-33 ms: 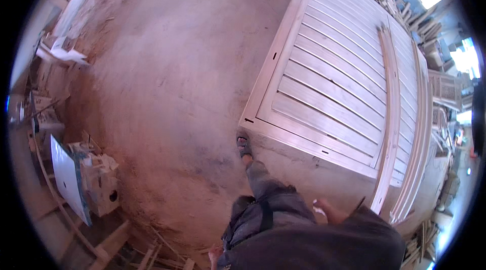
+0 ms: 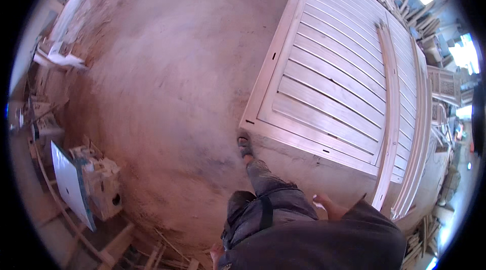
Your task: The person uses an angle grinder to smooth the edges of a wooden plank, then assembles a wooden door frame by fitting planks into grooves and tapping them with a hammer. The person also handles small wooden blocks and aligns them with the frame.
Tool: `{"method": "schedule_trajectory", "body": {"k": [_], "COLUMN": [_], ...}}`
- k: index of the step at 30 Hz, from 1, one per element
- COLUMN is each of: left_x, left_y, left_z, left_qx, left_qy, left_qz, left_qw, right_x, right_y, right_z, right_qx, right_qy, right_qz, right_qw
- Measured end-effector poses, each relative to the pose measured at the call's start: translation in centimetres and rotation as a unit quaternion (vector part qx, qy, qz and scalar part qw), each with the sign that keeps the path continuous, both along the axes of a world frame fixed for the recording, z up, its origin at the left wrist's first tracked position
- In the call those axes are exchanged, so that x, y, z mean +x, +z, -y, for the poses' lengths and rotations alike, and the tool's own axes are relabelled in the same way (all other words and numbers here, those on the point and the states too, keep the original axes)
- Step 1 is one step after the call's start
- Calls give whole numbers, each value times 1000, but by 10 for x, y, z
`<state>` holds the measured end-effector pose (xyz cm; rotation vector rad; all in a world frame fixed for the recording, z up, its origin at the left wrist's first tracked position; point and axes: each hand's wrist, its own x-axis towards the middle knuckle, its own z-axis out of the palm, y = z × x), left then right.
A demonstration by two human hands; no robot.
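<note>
My right hand (image 2: 331, 208) hangs beside my body, just short of the near edge of a large slatted wooden panel (image 2: 324, 82). Its fingers look curled, with a small white thing (image 2: 318, 200) at their tips, too small to name. At the lower edge, next to my trouser leg, only part of my left hand (image 2: 216, 254) shows; its fingers are hard to make out. Neither hand touches the panel. The panel has a pale frame with small dark slots, and long wooden strips (image 2: 390, 98) lie across its right part.
Dusty floor (image 2: 167, 67) stretches ahead and left. My sandalled foot (image 2: 244, 144) stands by the panel's near left corner. At left is a machine (image 2: 104, 184) with a pale board (image 2: 71, 184) leaning by it. Wood offcuts (image 2: 425, 22) and carved panels (image 2: 444, 86) line the right side.
The view has shifted very slightly. My hands keep nearly the same places beside my body, and the panel and strips lie as before.
</note>
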<state>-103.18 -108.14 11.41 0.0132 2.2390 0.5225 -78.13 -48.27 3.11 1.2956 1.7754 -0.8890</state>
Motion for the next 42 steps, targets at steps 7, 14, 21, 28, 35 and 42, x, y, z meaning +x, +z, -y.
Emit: {"method": "schedule_trajectory", "body": {"k": [7,14,21,28,35,42], "left_x": [-168,-339,-582,-858,-942,-972], "left_y": [13,50,76,79,28,82], "left_z": [-37,-83,-148,-378,-609,-853], "left_qx": [184,26,0,80,152,34], "left_qy": [265,249,321,267,133,-81], "left_qz": [-52,33,117,22,9,71], "left_qw": [945,968,940,960,979,994], "right_x": [-326,-545,-500,-550,-622,-792], "right_y": [37,109,32,86,11,102], "right_z": [-97,-148,-129,-126,-267,-618], "right_qx": [48,-17,34,-35,-66,25], "right_qy": [-46,-219,-176,-357,-260,-485], "right_qz": [-326,-335,-83,-41,-32,-353], "right_qw": [943,916,980,933,963,800]}}
